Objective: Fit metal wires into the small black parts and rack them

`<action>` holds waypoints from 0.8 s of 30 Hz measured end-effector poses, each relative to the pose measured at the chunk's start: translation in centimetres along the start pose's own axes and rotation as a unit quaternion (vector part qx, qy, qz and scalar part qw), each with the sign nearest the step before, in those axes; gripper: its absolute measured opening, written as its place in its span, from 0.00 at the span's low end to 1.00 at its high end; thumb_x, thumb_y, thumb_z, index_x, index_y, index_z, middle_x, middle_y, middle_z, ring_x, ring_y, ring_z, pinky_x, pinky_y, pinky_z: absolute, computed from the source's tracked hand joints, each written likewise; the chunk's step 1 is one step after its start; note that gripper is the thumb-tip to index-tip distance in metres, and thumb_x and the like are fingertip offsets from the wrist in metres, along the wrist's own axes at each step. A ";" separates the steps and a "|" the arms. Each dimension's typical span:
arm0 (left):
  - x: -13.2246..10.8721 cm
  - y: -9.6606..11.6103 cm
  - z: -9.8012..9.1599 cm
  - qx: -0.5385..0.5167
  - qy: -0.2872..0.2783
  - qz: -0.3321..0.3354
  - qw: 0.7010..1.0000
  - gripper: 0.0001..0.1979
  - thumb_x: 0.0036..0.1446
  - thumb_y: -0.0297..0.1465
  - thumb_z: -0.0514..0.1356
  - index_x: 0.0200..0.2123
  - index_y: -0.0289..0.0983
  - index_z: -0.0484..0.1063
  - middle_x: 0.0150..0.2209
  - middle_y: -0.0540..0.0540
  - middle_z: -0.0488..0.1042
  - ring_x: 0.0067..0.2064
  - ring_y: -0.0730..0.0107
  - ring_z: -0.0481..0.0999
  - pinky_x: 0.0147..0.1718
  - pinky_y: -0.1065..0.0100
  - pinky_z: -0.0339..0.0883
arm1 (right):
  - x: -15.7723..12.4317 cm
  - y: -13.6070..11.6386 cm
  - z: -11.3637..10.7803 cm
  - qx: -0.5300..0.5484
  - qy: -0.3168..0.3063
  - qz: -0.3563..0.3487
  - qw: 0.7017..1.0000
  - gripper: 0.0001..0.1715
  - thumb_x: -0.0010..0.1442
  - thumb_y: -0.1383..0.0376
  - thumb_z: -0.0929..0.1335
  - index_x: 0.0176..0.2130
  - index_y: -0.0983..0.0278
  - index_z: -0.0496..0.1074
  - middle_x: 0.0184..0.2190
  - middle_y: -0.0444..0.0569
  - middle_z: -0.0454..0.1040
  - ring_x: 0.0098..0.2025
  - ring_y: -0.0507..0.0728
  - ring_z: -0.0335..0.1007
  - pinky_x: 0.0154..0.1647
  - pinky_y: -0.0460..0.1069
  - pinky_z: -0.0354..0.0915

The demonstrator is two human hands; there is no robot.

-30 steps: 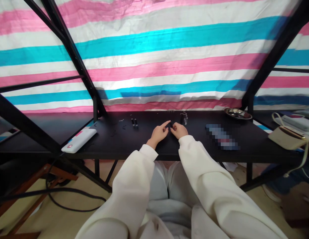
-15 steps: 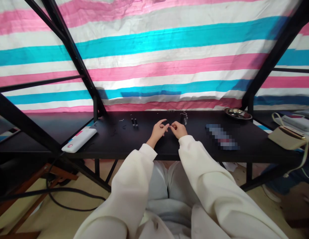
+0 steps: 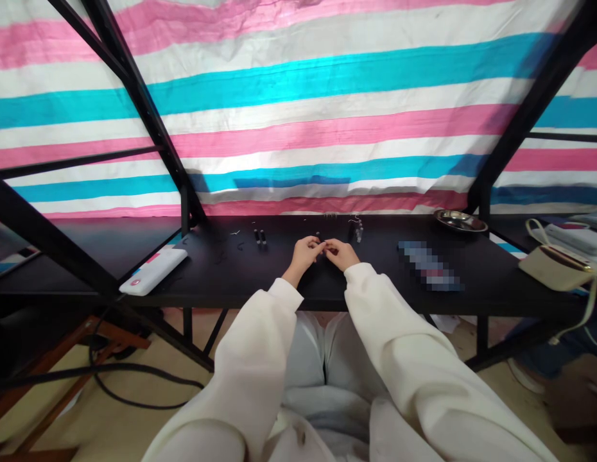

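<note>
Head view, seated person at a black bench (image 3: 221,285). Left hand (image 3: 304,253) and right hand (image 3: 341,254) sit at bench centre, raised close together, white sleeves (image 3: 284,292) running back toward the wearer. Both hands are narrowly closed, fingers curled inward, and the fingertips nearly meet at midline. A small dark piece (image 3: 318,237) lies just beyond the fingertips, close to the left hand. Any item pinched between the hands is too small to resolve; grip cannot be confirmed.

Bench items, left of hands: two short black upright cylinders (image 3: 259,237), side by side, and thin dark wire bits (image 3: 221,256) scattered near them. Further left, near the front edge, lies a white power bank (image 3: 153,271). Just beyond the right hand stands a small upright cluster of dark pieces with wire (image 3: 357,230), well out of finger contact.

Right of hands: a pixelated, unreadable object (image 3: 429,265) lies angled on the bench. A shallow metal dish (image 3: 459,221) sits at the far right corner. A beige pouch (image 3: 558,268) with a pale strap rests on a separate surface further right. Behind everything hangs a pink, blue and white striped tarpaulin (image 3: 298,96).
</note>
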State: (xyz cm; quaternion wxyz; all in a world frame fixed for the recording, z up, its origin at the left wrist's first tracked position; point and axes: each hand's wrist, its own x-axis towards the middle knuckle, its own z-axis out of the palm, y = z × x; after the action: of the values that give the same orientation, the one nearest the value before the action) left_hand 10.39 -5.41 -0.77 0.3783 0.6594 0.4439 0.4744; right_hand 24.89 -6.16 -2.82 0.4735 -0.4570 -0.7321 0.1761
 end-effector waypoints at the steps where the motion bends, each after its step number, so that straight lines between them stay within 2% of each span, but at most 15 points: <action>1: 0.1 -0.1 0.0 0.014 0.013 0.000 1.000 0.15 0.46 0.39 0.61 0.31 0.32 0.69 0.20 0.51 0.70 0.14 0.82 0.61 0.14 0.76 0.54 | 0.0 0.3 0.1 0.004 -0.007 -0.001 1.000 0.16 0.49 0.69 0.65 0.41 0.63 0.71 0.33 0.48 0.76 0.33 0.54 0.73 0.38 0.49 0.67; 4: 0.6 -0.6 -0.3 0.076 0.071 -0.005 0.995 0.13 0.48 0.38 0.59 0.32 0.33 0.69 0.21 0.50 0.71 0.16 0.80 0.64 0.17 0.76 0.58 | 0.1 0.7 0.3 -0.005 -0.020 -0.004 1.000 0.20 0.49 0.69 0.65 0.43 0.61 0.71 0.35 0.47 0.76 0.31 0.52 0.72 0.38 0.49 0.68; 7: 1.4 -1.0 -1.2 0.142 0.119 -0.045 0.982 0.12 0.49 0.37 0.57 0.33 0.34 0.70 0.24 0.48 0.74 0.19 0.78 0.68 0.22 0.75 0.62 | 0.1 0.7 0.3 -0.020 -0.018 -0.005 1.000 0.19 0.50 0.68 0.64 0.43 0.62 0.71 0.34 0.46 0.76 0.28 0.51 0.69 0.37 0.49 0.67; 10: 2.2 -1.1 -3.1 0.236 0.118 -0.101 0.959 0.10 0.48 0.35 0.57 0.31 0.35 0.71 0.26 0.47 0.75 0.23 0.74 0.72 0.27 0.73 0.63 | 0.1 0.6 0.2 -0.042 -0.011 -0.003 0.999 0.18 0.50 0.68 0.64 0.43 0.63 0.71 0.31 0.46 0.75 0.26 0.50 0.67 0.36 0.48 0.66; 12: 2.6 -1.1 -4.7 0.310 0.121 -0.128 0.934 0.09 0.47 0.34 0.57 0.30 0.36 0.72 0.27 0.46 0.75 0.29 0.69 0.75 0.31 0.71 0.64 | 0.0 0.5 0.1 -0.055 -0.008 0.002 0.998 0.18 0.49 0.68 0.64 0.42 0.63 0.71 0.29 0.45 0.74 0.25 0.50 0.66 0.36 0.48 0.66; 15: 2.8 -0.9 -7.2 0.400 0.139 -0.148 0.894 0.09 0.46 0.35 0.58 0.30 0.36 0.72 0.32 0.42 0.75 0.36 0.61 0.75 0.34 0.67 0.65 | 0.0 0.6 0.2 -0.065 -0.013 0.013 0.998 0.18 0.49 0.68 0.63 0.42 0.63 0.71 0.29 0.45 0.73 0.25 0.50 0.65 0.35 0.48 0.65; 18: 2.6 -1.1 -9.2 0.448 0.150 -0.156 0.868 0.11 0.47 0.36 0.57 0.32 0.37 0.72 0.36 0.40 0.75 0.40 0.58 0.74 0.36 0.65 0.65 | 0.0 0.6 0.2 -0.068 -0.021 0.021 0.997 0.17 0.49 0.68 0.63 0.41 0.62 0.71 0.28 0.44 0.72 0.24 0.50 0.64 0.34 0.47 0.64; 21: 2.2 -1.7 -10.3 0.466 0.148 -0.175 0.854 0.11 0.49 0.35 0.56 0.34 0.36 0.72 0.37 0.38 0.74 0.41 0.56 0.74 0.36 0.63 0.66 | 0.0 0.6 0.1 -0.068 -0.026 0.023 0.997 0.17 0.49 0.68 0.63 0.40 0.62 0.71 0.27 0.44 0.72 0.24 0.50 0.63 0.33 0.47 0.64; 24: 2.0 -2.5 -10.6 0.474 0.152 -0.180 0.848 0.11 0.50 0.35 0.56 0.34 0.36 0.72 0.37 0.38 0.74 0.41 0.56 0.74 0.36 0.63 0.66 | 0.0 0.5 0.1 -0.066 -0.029 0.029 0.997 0.16 0.49 0.67 0.63 0.40 0.62 0.71 0.27 0.44 0.71 0.24 0.50 0.63 0.33 0.47 0.63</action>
State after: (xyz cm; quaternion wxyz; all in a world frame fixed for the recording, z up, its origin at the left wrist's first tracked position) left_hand -0.08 -1.87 0.36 0.0266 0.5865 0.7779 0.2241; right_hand 25.08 -5.87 -3.25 0.4156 -0.5030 -0.7420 0.1537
